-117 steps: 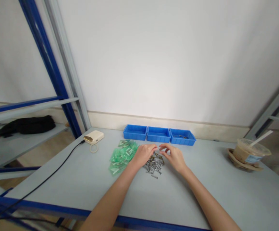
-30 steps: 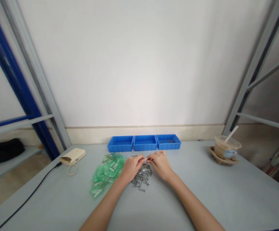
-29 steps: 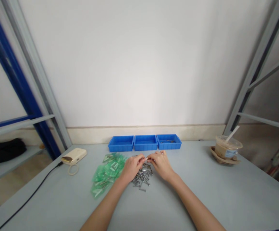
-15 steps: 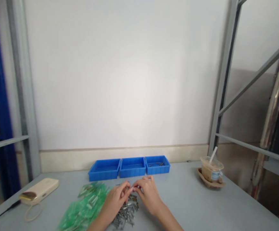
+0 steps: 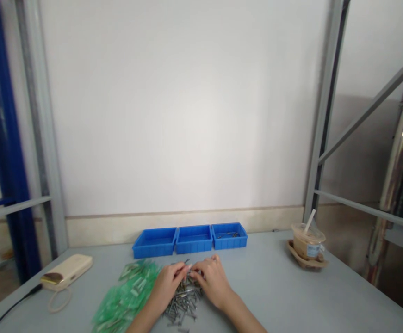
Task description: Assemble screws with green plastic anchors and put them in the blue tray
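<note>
Hardly moved since before, our left hand (image 5: 167, 285) and right hand (image 5: 212, 280) curl fingertip to fingertip over the screws (image 5: 182, 306) heaped on the table (image 5: 291, 298); whether they hold one, we cannot tell. Light, stiff, probably slippery; we'd pinch one mid-shaft.

Whether the left hand (image 5: 168, 286) and the right hand (image 5: 212, 284) hold anything where their fingertips meet is too small to tell, and the hands cover the far part of the pile of screws (image 5: 182, 309), while both forearms run out at the lower edge. The heap of green packets (image 5: 125, 300) is cut off there too, and the black cable (image 5: 10, 309) leaves at the lower left corner. The small pieces (image 5: 226, 235) in the right blue tray (image 5: 231, 243) are too tiny to identify, as is the print on the cup (image 5: 307, 245).
</note>
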Demonstrator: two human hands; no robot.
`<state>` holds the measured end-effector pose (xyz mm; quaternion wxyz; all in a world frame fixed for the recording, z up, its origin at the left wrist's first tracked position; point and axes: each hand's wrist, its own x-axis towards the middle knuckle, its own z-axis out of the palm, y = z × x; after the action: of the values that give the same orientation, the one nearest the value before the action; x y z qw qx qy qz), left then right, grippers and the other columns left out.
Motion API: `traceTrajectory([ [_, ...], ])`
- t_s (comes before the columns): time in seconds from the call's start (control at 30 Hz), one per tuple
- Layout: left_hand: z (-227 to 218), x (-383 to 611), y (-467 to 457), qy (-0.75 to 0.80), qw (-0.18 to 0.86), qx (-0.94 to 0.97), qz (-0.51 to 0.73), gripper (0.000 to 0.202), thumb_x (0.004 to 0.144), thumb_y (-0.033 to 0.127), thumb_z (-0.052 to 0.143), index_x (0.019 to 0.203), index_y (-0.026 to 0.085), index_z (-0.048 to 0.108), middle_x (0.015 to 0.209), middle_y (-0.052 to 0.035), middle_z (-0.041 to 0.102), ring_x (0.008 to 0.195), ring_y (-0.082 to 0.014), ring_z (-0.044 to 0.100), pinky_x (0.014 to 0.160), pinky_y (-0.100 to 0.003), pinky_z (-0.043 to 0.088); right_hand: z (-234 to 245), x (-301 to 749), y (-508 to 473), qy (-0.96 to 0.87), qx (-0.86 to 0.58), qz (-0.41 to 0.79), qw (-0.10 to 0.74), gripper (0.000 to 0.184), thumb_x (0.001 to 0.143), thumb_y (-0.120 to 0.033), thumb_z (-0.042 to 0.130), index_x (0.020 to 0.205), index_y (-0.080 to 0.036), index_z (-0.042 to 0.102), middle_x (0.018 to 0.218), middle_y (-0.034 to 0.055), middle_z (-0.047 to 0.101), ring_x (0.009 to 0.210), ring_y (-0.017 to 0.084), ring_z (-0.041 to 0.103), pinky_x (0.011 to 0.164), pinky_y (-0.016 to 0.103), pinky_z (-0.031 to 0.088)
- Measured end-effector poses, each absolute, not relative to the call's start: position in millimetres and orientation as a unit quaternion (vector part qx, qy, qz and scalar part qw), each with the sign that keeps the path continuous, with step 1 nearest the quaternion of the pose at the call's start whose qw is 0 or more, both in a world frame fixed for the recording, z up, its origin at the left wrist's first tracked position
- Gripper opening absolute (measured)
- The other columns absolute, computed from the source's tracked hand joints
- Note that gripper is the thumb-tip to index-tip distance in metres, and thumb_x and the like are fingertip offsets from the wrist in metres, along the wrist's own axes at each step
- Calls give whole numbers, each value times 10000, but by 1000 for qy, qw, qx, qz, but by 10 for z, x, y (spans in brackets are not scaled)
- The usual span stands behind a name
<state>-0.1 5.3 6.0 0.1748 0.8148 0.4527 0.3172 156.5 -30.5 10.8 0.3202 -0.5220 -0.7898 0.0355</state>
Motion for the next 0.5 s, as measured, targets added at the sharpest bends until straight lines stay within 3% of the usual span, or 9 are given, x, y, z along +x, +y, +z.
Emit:
traceTrajectory([
  [0.13, 76, 3, 34, 468, 178, 803, 323, 458, 819, 501, 299, 517, 184, 436, 456, 21, 463, 490, -132, 458, 513, -218, 313, 103, 1526, -322, -793, -506, 52, 336, 122, 861, -248, 495, 867, -243, 618, 855, -46, 675, 806, 116, 582, 754, 261, 263],
  [0.33, 91, -8, 15, 451, 218, 804, 320, 410, 817, 507, 339, 623, 181, 495, 398, 56, 413, 423, -119, 455, 492, -205, 326, 138, 1557, -325, -802, -510, 37, 310, 242, 905, -211, 387, 783, -218, 596, 767, -36, 670, 730, 126, 585, 703, 268, 264],
  [0.5, 4, 44, 38, 456, 255, 777, 350, 475, 791, 579, 333, 578, 177, 467, 371, 65, 365, 377, -105, 395, 456, -206, 320, 147, 1578, -327, -790, -492, 52, 362, 123, 858, -270, 497, 960, -230, 552, 845, -28, 672, 793, 134, 590, 762, 270, 276],
])
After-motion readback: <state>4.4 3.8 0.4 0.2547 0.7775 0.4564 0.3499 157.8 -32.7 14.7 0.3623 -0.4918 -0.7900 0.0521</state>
